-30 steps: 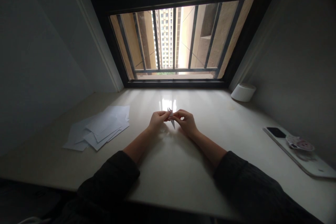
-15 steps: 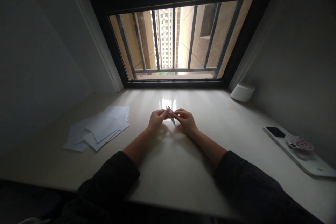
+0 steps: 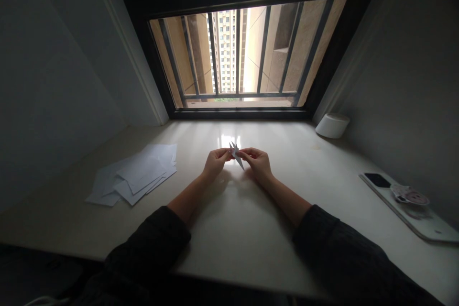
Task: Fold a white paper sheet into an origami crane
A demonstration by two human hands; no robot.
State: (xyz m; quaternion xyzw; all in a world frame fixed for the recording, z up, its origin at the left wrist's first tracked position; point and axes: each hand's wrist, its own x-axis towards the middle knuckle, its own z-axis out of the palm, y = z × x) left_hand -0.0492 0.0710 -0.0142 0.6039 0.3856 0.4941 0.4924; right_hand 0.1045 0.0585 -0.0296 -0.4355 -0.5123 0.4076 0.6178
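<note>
1 head-worn camera, tilted down at left hand (image 3: 216, 162) and right hand (image 3: 258, 163)

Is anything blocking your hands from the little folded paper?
No, nothing visible stands in the way: the left hand and the right hand are both pinching the folded paper from either side.

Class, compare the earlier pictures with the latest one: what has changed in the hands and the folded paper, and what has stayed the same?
The folded paper has turned, its lower point swinging rightward, while the left hand and right hand keep pinching it. The loose white sheets stayed as they were.
</note>
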